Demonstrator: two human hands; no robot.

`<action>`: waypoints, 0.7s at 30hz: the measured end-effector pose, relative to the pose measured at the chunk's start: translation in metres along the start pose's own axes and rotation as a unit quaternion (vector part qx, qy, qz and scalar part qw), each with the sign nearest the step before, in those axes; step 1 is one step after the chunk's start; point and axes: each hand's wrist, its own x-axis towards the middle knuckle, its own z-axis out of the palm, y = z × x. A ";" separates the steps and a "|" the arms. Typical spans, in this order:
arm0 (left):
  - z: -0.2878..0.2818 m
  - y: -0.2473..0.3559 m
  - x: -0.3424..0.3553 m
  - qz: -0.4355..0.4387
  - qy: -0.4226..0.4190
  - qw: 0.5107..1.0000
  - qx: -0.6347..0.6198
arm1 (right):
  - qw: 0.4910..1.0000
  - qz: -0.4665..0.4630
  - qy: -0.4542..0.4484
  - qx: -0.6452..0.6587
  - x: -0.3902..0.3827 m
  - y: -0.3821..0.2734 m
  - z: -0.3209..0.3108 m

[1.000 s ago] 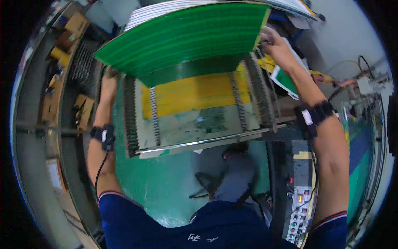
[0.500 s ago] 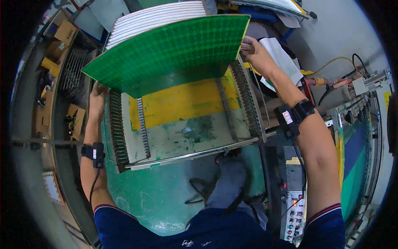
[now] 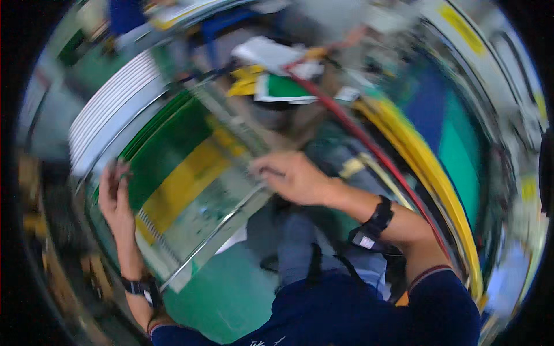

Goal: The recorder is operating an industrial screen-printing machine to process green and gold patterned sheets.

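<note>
A green printed panel [image 3: 167, 135] stands in a slotted rack, leaning toward the rack's far left side. My left hand [image 3: 117, 193] is raised by the rack's left side, fingers apart and holding nothing. Over the rack's near right corner is my right hand [image 3: 297, 177], its fingers bent and pointing left. Blur hides whether they touch the rack. The rack's metal front rod [image 3: 216, 232] runs below, and its yellow and pale base [image 3: 187, 179] shows between the slotted sides.
White ribbed slats [image 3: 112, 109] lie beyond the rack. On the right, a red bar [image 3: 369, 141] and a yellow-edged frame [image 3: 430, 164] border a blue and green surface. White sheets [image 3: 274, 55] and a green sheet [image 3: 285, 87] lie ahead. Shelving stands at the left.
Both hands have let go of the green panel, which now sits lower in the rack. My right hand has come down to the rack's near corner. The view has swung to the right.
</note>
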 end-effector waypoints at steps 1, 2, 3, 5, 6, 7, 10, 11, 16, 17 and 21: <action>0.023 0.006 0.003 0.020 -0.023 0.999 -0.023 | 1.000 -0.007 0.004 -0.010 -0.028 -0.006 -0.013; 0.055 0.012 0.009 0.041 -0.051 0.996 -0.053 | 1.000 -0.009 0.010 -0.026 -0.062 -0.013 -0.031; 0.086 0.038 0.010 0.044 -0.091 0.990 -0.099 | 0.997 0.001 0.035 -0.064 -0.095 -0.020 -0.047; 0.162 0.051 0.012 0.082 -0.165 0.972 -0.147 | 0.986 0.014 0.101 -0.131 -0.168 -0.027 -0.080; 0.188 0.064 0.011 0.098 -0.194 0.963 -0.156 | 0.978 0.019 0.133 -0.161 -0.202 -0.037 -0.100; 0.221 0.090 0.009 0.075 -0.206 0.958 -0.184 | 0.959 0.046 0.190 -0.205 -0.232 -0.051 -0.117; 0.313 0.170 -0.019 0.098 -0.283 0.919 -0.256 | 0.876 0.176 0.321 -0.314 -0.336 -0.090 -0.171; 0.337 0.184 -0.023 0.151 -0.295 0.904 -0.270 | 0.839 0.193 0.404 -0.310 -0.368 -0.097 -0.182; 0.443 0.295 -0.057 0.282 -0.341 0.849 -0.287 | 0.713 0.234 0.596 -0.285 -0.501 -0.106 -0.254; 0.465 0.298 -0.057 0.221 -0.359 0.854 -0.303 | 0.706 0.239 0.606 -0.277 -0.511 -0.103 -0.259; 0.501 0.299 -0.059 0.125 -0.338 0.885 -0.294 | 0.707 0.228 0.617 -0.258 -0.520 -0.092 -0.264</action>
